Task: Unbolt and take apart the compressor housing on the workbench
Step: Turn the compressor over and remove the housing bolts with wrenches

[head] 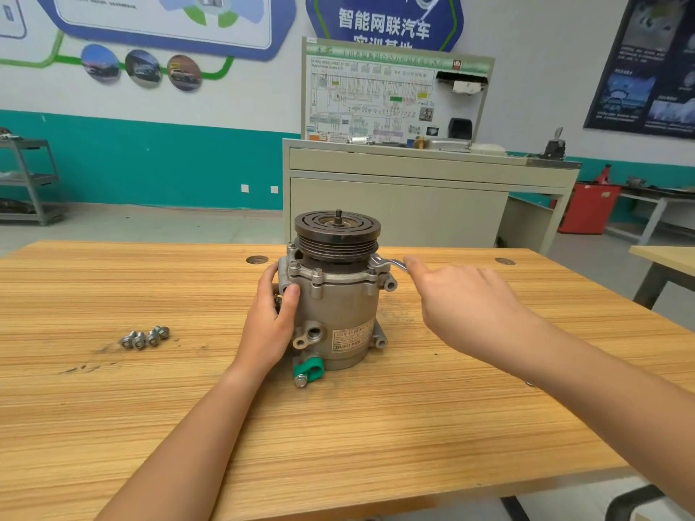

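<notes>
The compressor (334, 310) stands upright near the middle of the workbench (413, 426), its long axis vertical, the grooved pulley (337, 229) on top and the shaft stub pointing straight up. The left hand (269, 325) grips the housing's left side, thumb curled across the front. The right hand (464, 306) reaches in from the right, thumb on the handle of a wrench (391, 263) set on an upper flange bolt. Its fingers are blurred, so I cannot tell whether they close on it. Four loose bolts (144, 337) lie well to the left.

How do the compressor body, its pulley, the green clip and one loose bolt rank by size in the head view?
Largest to smallest:
compressor body
pulley
green clip
loose bolt
All sit about equally near the camera, so the order seems safe.
</notes>
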The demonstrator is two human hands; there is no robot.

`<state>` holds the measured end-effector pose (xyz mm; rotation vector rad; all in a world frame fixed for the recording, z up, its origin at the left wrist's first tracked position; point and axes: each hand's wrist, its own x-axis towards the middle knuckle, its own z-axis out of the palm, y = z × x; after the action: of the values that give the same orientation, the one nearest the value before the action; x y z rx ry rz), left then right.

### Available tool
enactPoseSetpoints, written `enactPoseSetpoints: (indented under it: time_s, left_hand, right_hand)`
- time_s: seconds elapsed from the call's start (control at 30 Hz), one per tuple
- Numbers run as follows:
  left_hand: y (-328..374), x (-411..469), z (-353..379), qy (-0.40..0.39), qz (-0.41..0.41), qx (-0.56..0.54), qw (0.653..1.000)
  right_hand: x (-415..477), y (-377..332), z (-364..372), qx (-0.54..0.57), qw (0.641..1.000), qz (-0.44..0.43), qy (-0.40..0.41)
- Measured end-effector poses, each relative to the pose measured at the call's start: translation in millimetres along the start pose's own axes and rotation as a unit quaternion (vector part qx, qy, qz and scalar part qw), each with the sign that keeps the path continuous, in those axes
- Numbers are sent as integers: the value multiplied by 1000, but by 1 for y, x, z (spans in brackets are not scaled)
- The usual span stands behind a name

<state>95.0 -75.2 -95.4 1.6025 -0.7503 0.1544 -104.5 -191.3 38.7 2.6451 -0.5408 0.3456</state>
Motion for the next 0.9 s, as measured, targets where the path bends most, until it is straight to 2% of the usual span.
enactPoseSetpoints:
  time_s: [0.23,0.4,0.63,0.9]
  left_hand:
    - [1,0,0,1,-1,-1,1000]
    - [1,0,1,-1,-4,-1,1000]
    - [2,0,1,0,-4,-4,1000]
    - [1,0,0,-1,-1,-11,1000]
  right_hand:
    - [6,-22,-16,-79,995,-34,-51]
    - [11,-12,-29,-165,981,-91,-51]
    - [26,18,-15,-156,979,-128,-11]
    - [46,41,14,-165,976,-131,47]
